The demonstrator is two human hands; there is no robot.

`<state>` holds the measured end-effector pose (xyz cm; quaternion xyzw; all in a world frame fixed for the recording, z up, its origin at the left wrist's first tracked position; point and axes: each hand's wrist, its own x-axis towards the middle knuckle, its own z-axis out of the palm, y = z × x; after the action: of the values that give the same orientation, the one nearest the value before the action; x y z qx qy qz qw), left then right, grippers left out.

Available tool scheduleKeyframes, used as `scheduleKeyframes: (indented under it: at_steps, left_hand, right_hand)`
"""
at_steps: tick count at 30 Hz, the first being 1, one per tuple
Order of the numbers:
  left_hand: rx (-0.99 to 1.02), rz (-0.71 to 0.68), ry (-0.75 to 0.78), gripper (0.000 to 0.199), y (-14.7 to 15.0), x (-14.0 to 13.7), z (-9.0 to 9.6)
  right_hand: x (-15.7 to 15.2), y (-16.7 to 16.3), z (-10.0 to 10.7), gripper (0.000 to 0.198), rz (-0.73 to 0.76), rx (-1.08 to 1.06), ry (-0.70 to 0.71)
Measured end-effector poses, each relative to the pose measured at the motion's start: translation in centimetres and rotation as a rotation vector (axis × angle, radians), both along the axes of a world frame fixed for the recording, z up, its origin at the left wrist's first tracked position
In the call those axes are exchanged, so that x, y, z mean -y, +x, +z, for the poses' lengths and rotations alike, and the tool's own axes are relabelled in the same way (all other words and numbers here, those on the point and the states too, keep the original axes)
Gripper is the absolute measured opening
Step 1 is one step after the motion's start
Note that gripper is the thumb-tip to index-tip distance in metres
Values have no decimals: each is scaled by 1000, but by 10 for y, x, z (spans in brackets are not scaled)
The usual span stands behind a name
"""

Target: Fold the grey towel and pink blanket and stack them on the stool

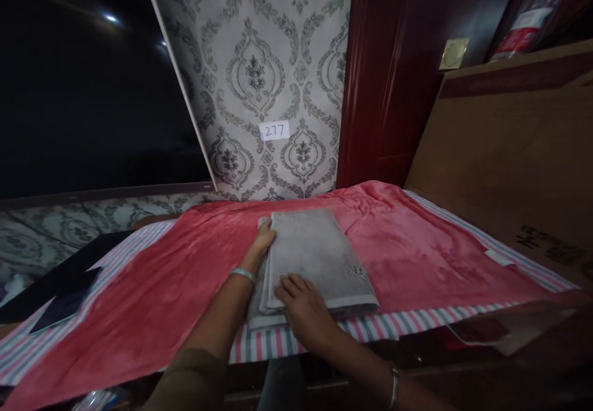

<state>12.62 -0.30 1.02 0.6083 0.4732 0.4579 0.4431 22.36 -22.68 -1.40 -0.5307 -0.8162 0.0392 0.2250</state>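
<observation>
A folded grey towel (pixel 315 244), in several layers with a small embroidered motif near its right edge, lies on a red plush blanket (pixel 185 275). At the towel's far left edge is my left hand (pixel 265 237), its fingers closed round the folded border and partly hidden. My right hand (pixel 303 309) rests on the near left part of the towel, fingers apart on its upper layer. The towel's near edge reaches over a striped cloth (pixel 393 324) that shows under the blanket.
A large dark screen (pixel 92 89) stands at the left before patterned wallpaper. On the right, a cardboard box (pixel 509 151) with a plastic bottle (pixel 528 28) on top borders the surface. A paper label (pixel 274 130) reading 277 is on the wall. Dark flat items (pixel 65 303) lie at left.
</observation>
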Motion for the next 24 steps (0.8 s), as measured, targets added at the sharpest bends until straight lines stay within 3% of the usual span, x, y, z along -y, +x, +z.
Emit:
scheduleKeyframes:
  at_steps: [4, 10, 14, 20, 24]
  left_hand:
    - [-73, 39, -43, 33, -3, 1, -13]
    - [-212, 110, 2, 13, 6, -10, -7]
    - [-299, 129, 17, 19, -4, -12, -2]
    - [-411, 135, -8, 20, -13, -12, -5]
    - [-432, 105, 3, 21, -11, -14, -6]
  right_hand:
    - [2, 2, -12, 42, 1, 11, 35]
    - [1, 2, 2, 35, -3, -32, 85]
    - [0, -3, 5, 32, 27, -94, 128]
    - [1, -9, -17, 29, 8, -13, 187]
    - [3, -8, -21, 32, 12, 4, 209]
